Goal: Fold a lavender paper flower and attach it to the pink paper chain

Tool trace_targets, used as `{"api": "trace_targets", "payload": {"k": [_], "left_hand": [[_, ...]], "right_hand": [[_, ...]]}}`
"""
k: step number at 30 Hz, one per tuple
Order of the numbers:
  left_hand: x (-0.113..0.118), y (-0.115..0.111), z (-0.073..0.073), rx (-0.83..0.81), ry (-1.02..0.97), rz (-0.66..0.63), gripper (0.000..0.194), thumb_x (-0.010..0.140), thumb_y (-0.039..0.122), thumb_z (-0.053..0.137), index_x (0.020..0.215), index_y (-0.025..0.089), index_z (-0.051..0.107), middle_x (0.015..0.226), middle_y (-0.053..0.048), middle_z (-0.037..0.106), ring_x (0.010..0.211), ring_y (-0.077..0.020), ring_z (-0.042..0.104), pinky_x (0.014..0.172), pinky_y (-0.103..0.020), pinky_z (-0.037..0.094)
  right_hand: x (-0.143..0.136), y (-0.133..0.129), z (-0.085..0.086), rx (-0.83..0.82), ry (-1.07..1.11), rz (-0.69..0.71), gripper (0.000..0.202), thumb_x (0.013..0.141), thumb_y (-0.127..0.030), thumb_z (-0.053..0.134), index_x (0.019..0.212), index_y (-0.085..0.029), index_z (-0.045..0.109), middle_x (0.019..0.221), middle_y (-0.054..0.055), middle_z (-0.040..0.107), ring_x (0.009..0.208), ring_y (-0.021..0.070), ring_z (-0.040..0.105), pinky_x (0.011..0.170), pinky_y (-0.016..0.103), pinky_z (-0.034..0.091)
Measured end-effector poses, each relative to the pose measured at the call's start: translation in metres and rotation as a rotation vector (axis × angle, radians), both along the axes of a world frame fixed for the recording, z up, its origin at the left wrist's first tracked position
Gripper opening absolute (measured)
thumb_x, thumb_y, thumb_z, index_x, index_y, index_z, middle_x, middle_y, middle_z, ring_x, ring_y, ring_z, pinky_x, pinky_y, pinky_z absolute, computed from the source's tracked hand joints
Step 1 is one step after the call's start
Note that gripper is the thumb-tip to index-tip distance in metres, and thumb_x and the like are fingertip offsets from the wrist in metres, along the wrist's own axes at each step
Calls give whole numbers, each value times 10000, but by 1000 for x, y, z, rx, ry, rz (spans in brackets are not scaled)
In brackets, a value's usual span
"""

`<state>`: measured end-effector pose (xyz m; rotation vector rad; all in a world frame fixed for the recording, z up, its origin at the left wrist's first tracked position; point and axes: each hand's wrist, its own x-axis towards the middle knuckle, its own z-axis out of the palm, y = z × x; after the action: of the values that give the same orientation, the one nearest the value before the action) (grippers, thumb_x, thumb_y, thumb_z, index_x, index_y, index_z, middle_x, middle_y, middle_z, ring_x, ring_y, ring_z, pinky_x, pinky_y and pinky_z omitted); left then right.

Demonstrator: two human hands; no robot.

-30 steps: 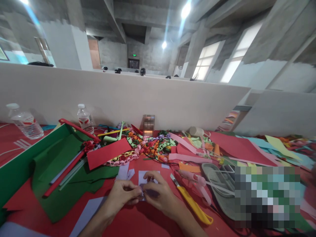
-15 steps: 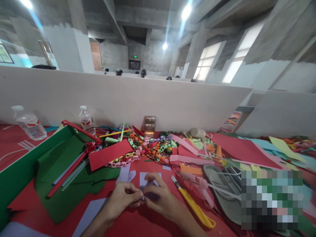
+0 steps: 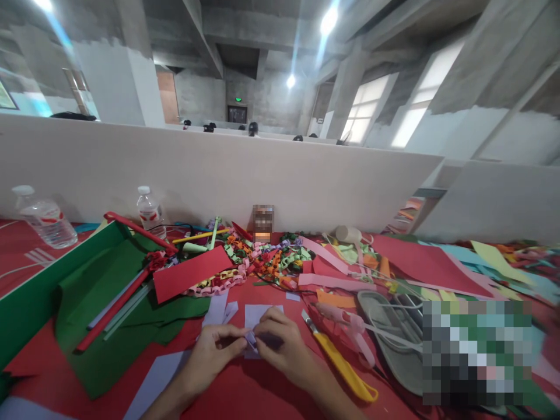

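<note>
Between the fingertips of both hands is a small folded piece of purple paper (image 3: 251, 339). My left hand (image 3: 219, 345) pinches its left side, and my right hand (image 3: 279, 337) pinches the right side. The fingers partly cover it. Just behind it a flat purple paper square (image 3: 257, 315) lies on the red tabletop. More purple paper strips (image 3: 217, 309) rest beyond my left hand. To the right of my right hand lies a yellow utility knife (image 3: 343, 370) with its blade pointing away, beside a pink glue gun (image 3: 350, 326).
Colourful paper chains (image 3: 280, 256) are heaped at the back. Green paper sheets (image 3: 105, 315) and a red rolled stick (image 3: 116, 309) lie left. A grey tray (image 3: 389, 356) with cords sits right. Two water bottles (image 3: 151, 213) stand by the white partition (image 3: 219, 169).
The fingers of both hands have shifted on the small purple paper, which now shows more between them. My right hand's fingers have drawn in closer. The view has moved slightly.
</note>
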<state>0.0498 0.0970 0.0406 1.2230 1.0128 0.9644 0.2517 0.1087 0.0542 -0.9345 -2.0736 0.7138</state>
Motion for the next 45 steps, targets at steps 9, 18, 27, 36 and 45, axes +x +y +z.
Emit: {"api": "trace_targets", "payload": {"k": [9,18,27,36,45], "left_hand": [[2,2,-6,2,-3,83,336,696,486,814,801,168,828,839,-106,795,775,-235,701,721,-282,553],[7,-1,-12,-173,-159,179,464,558,495,904,840,136,818,793,-110,791,712,-238,731,710,-321,603],[7,-7,-3,-236,-171,96,463,571,534,888,750,116,800,751,-101,781,674,-208,732,682,-291,605],[2,-6,-7,-246,-191,45,412,583,470,907,693,112,732,712,-76,772,678,-181,733,618,-236,590],[-9,-7,-7,-332,-249,-124,429,607,375,923,872,99,729,738,-114,786,681,-189,741,626,-252,575]], "right_hand": [[-5,-5,2,-82,70,-32,93,884,-206,628,836,-201,707,796,19,600,751,161,567,652,251,424],[-8,-10,1,-61,126,-68,99,874,-173,624,804,-199,689,779,18,599,725,154,565,623,245,421],[-2,-8,-2,250,-5,-8,116,908,-141,617,855,-212,691,770,30,628,751,170,550,669,290,410],[-1,-4,-9,439,-81,39,124,926,-127,601,867,-210,671,745,18,652,712,158,533,664,308,366],[-1,-14,8,510,-194,126,103,948,-122,596,914,-193,662,767,16,676,718,148,544,668,307,384]]}}
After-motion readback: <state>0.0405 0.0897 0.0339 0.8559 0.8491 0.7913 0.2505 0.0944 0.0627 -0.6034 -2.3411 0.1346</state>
